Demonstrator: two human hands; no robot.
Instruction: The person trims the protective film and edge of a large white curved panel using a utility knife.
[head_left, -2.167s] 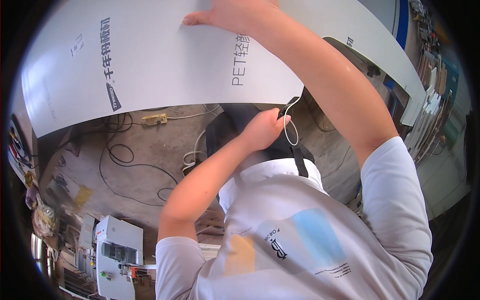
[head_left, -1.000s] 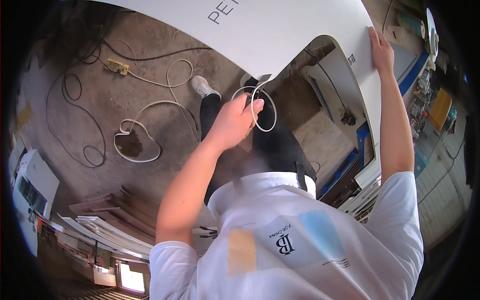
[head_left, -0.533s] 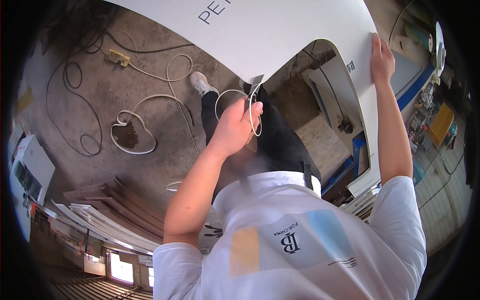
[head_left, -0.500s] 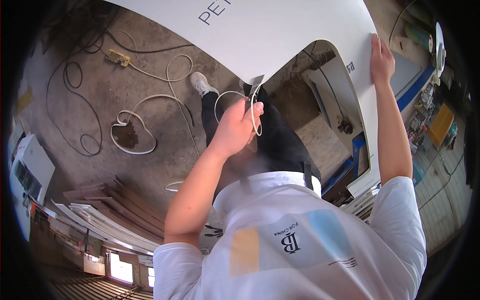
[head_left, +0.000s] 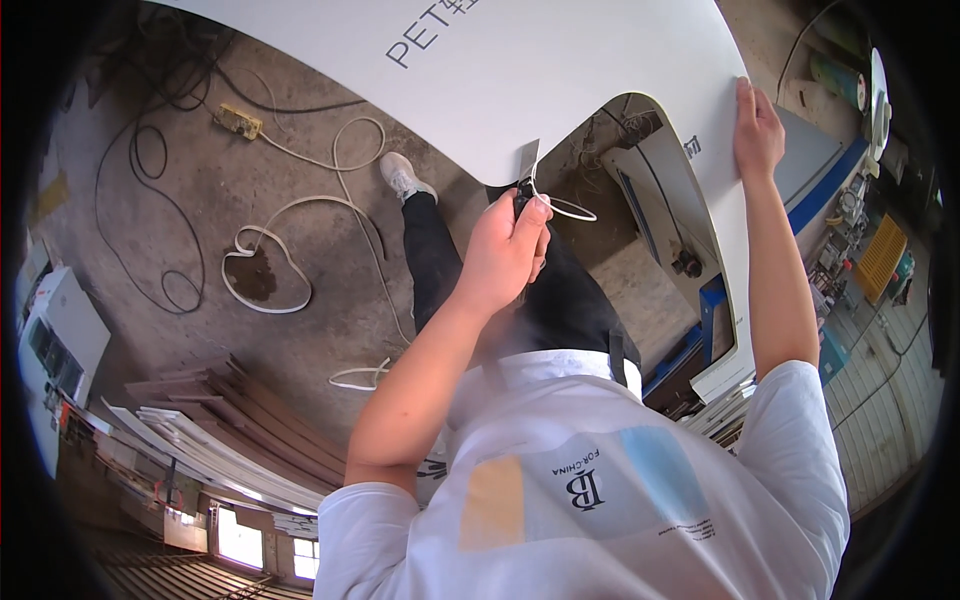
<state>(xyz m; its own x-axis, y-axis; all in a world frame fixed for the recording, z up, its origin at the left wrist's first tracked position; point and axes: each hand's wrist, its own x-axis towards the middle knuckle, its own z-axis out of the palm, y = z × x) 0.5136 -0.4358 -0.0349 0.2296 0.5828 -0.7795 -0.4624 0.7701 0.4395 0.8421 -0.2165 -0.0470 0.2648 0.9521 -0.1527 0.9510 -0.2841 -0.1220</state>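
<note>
A large white panel (head_left: 610,55) with dark print and a rounded cutout on its near side fills the top of the view. My left hand (head_left: 508,245) is closed round the dark handle of a flat-bladed knife or scraper (head_left: 529,158); which of the two I cannot tell. Its grey blade overlaps the panel's near corner, left of the cutout. From beside the blade a thin white strip (head_left: 572,210) curls out to the right. My right hand (head_left: 760,138) grips the panel's right edge, with the thumb side lying on the white face.
Loose cables (head_left: 345,170), a yellow power strip (head_left: 238,122) and white strip offcuts (head_left: 265,308) lie on the concrete floor. Stacked boards (head_left: 240,425) are at the lower left. A bench cluttered with tools and a yellow basket (head_left: 880,258) stands on the right.
My left hand and the blade have moved a little right. The white strip, earlier looped round the hand, now sticks out to the right. The panel has shifted slightly; my right hand keeps its hold.
</note>
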